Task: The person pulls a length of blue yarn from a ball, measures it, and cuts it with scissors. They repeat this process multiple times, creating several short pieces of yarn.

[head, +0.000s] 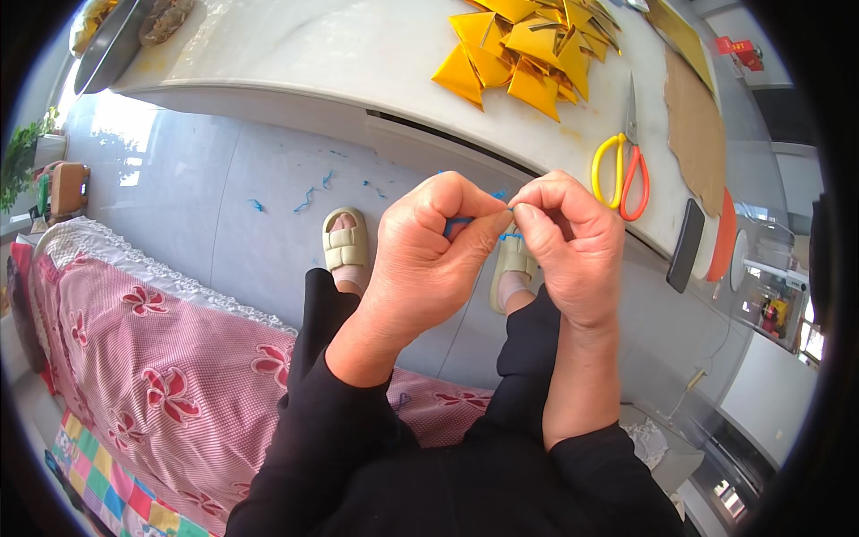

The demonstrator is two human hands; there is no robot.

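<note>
My left hand [436, 248] and my right hand [574, 245] meet fingertip to fingertip above the floor, in front of the table edge. Each pinches a thin blue yarn [511, 236] between thumb and forefinger; most of the yarn is hidden by the fingers, with a bit showing inside the curl of my left hand. Beyond the hands, a heap of folded gold foil paper pieces [530, 50] lies on the marble-look tabletop [322, 47]. Right of the heap rest scissors [629, 151] with one yellow and one red handle, their blades pointing away from me and closed together.
A torn cardboard piece [694, 127] and a black phone-like object [686, 245] lie at the table's right side. A dark metal bowl [111, 50] stands far left. Blue yarn scraps [305, 200] litter the tiled floor near my slippers [345, 238]. A pink flowered cover [168, 335] spreads at left and behind me.
</note>
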